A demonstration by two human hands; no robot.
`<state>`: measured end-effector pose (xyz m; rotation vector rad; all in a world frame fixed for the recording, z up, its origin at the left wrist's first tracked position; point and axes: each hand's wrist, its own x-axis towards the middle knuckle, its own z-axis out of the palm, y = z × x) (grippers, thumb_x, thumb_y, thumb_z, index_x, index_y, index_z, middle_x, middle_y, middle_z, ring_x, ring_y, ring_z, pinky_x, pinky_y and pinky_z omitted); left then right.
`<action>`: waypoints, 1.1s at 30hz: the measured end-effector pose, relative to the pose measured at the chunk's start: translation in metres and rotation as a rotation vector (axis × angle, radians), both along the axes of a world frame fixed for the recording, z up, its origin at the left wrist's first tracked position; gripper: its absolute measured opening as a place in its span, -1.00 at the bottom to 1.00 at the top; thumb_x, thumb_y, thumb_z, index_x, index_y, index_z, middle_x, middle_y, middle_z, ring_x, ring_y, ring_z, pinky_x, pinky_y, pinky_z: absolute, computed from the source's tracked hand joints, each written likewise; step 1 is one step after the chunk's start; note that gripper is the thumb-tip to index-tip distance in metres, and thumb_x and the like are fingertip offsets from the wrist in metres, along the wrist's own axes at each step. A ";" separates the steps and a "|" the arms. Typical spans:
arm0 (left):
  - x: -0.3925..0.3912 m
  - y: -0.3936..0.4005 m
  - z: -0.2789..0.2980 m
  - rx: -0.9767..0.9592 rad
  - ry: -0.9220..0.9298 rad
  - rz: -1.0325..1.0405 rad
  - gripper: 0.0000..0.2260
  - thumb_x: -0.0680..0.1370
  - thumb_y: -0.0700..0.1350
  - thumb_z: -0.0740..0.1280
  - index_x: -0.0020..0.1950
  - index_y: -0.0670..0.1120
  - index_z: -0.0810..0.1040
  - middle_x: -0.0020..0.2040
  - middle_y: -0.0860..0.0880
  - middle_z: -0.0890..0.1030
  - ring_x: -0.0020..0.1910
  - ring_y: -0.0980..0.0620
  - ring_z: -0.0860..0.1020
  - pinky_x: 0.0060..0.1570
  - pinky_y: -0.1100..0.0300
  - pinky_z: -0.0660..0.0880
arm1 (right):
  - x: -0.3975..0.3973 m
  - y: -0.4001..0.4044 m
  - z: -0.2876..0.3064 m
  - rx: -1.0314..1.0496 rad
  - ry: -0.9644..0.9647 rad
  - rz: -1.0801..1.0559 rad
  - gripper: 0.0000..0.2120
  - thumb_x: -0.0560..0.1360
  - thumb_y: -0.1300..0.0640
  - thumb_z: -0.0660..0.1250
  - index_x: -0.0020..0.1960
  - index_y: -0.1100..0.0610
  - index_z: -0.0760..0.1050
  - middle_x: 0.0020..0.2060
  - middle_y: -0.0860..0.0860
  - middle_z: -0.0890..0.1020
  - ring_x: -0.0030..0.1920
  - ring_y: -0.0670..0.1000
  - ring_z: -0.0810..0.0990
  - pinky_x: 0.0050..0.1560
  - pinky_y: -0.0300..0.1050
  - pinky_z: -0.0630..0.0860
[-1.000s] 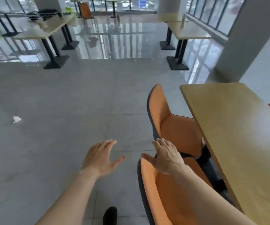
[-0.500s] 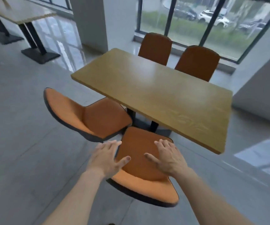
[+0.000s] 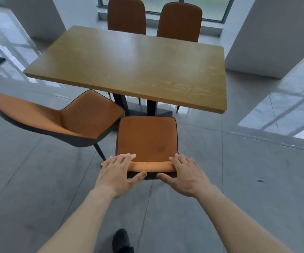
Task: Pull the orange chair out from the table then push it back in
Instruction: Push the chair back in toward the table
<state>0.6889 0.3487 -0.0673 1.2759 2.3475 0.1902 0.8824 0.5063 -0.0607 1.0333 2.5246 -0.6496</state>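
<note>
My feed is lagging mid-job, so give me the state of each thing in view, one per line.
Left hand: on chair's backrest top, fingers over it, not clenched.
Right hand: same, mirrored.
Near orange chair: seat clear of the table edge.
Left chair: angled outward.
Two far chairs: against table.

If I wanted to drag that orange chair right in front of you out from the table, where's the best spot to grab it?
Probably the top edge of the orange chair's backrest, approached from behind. It faces the table, so that padded rim is the nearest part. The left hand and right hand are on its two corners, thumbs behind.
</note>
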 end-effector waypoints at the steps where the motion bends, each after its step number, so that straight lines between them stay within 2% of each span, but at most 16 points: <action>1: -0.001 -0.004 -0.004 -0.003 0.008 -0.012 -0.25 0.48 0.53 0.08 0.57 0.19 0.19 0.54 0.15 0.30 0.55 0.03 0.17 0.56 -0.01 0.01 | 0.000 -0.002 -0.002 -0.004 -0.006 0.006 -0.05 0.44 -0.59 0.03 0.62 0.00 0.17 0.60 0.02 0.24 0.59 0.09 0.17 0.59 0.07 0.08; 4: -0.008 -0.011 -0.018 0.044 0.021 -0.063 -0.27 0.46 0.55 0.09 0.53 0.20 0.25 0.48 0.19 0.35 0.49 0.09 0.20 0.53 0.03 0.04 | -0.006 -0.008 -0.010 0.027 -0.014 0.024 -0.03 0.39 -0.63 0.07 0.59 -0.02 0.21 0.48 -0.03 0.40 0.49 0.07 0.31 0.55 0.06 0.18; 8: -0.022 -0.011 -0.031 0.121 0.002 -0.114 -0.32 0.47 0.52 0.13 0.49 0.20 0.29 0.41 0.22 0.40 0.42 0.13 0.26 0.47 0.07 0.08 | -0.016 -0.008 -0.023 0.099 0.006 0.004 -0.05 0.34 -0.66 0.10 0.50 -0.05 0.33 0.36 -0.05 0.51 0.37 0.05 0.43 0.46 0.02 0.31; 11: -0.030 -0.007 -0.036 0.145 -0.012 -0.164 -0.34 0.47 0.50 0.10 0.46 0.18 0.33 0.37 0.21 0.43 0.37 0.10 0.30 0.41 0.09 0.09 | -0.017 -0.010 -0.030 0.155 0.024 -0.022 -0.09 0.28 -0.71 -0.03 0.32 -0.09 0.43 0.22 -0.09 0.58 0.20 0.02 0.51 0.28 -0.04 0.45; 15: -0.038 -0.001 -0.040 0.141 -0.015 -0.218 -0.30 0.42 0.54 0.01 0.41 0.18 0.35 0.32 0.22 0.46 0.33 0.09 0.33 0.35 0.11 0.08 | -0.019 -0.016 -0.030 0.206 0.027 -0.073 -0.01 0.21 -0.74 -0.22 0.21 -0.06 0.45 0.10 -0.10 0.60 0.12 0.00 0.52 0.21 -0.08 0.45; 18: -0.057 0.002 -0.043 0.169 -0.012 -0.259 -0.33 0.44 0.54 0.04 0.40 0.19 0.36 0.33 0.23 0.46 0.34 0.11 0.33 0.35 0.10 0.09 | -0.033 -0.024 -0.028 0.239 0.000 -0.099 -0.09 0.28 -0.70 -0.14 0.20 -0.05 0.46 0.06 -0.09 0.61 0.10 0.02 0.52 0.20 -0.08 0.44; 24: -0.100 0.011 -0.046 0.193 -0.006 -0.351 -0.40 0.47 0.48 0.13 0.39 0.17 0.38 0.33 0.21 0.47 0.34 0.08 0.35 0.36 0.02 0.18 | -0.066 -0.035 -0.026 0.286 0.058 -0.158 -0.33 0.34 -0.64 -0.05 -0.01 -0.08 0.34 -0.11 -0.13 0.54 -0.02 -0.01 0.51 0.13 -0.09 0.46; 26: -0.117 0.015 -0.047 0.205 -0.008 -0.375 -0.42 0.47 0.46 0.16 0.38 0.18 0.38 0.32 0.21 0.46 0.33 0.08 0.35 0.35 0.01 0.18 | -0.078 -0.037 -0.029 0.315 0.057 -0.173 -0.31 0.34 -0.65 -0.08 -0.01 -0.08 0.35 -0.11 -0.13 0.54 -0.02 -0.01 0.52 0.12 -0.10 0.46; 29: -0.141 0.026 -0.044 0.227 -0.004 -0.412 -0.41 0.47 0.48 0.14 0.37 0.18 0.39 0.32 0.21 0.46 0.33 0.09 0.34 0.36 0.00 0.19 | -0.095 -0.030 -0.036 0.334 0.081 -0.204 -0.20 0.30 -0.69 -0.19 0.02 -0.08 0.42 -0.08 -0.11 0.57 -0.02 0.01 0.53 0.10 -0.08 0.48; 33: -0.144 0.044 -0.038 0.278 0.000 -0.386 -0.44 0.47 0.46 0.19 0.35 0.18 0.41 0.29 0.21 0.48 0.31 0.08 0.36 0.36 -0.02 0.20 | -0.098 -0.003 -0.035 0.276 0.076 -0.209 -0.12 0.26 -0.72 -0.15 0.14 -0.09 0.46 0.00 -0.11 0.58 0.01 0.01 0.52 0.09 -0.06 0.50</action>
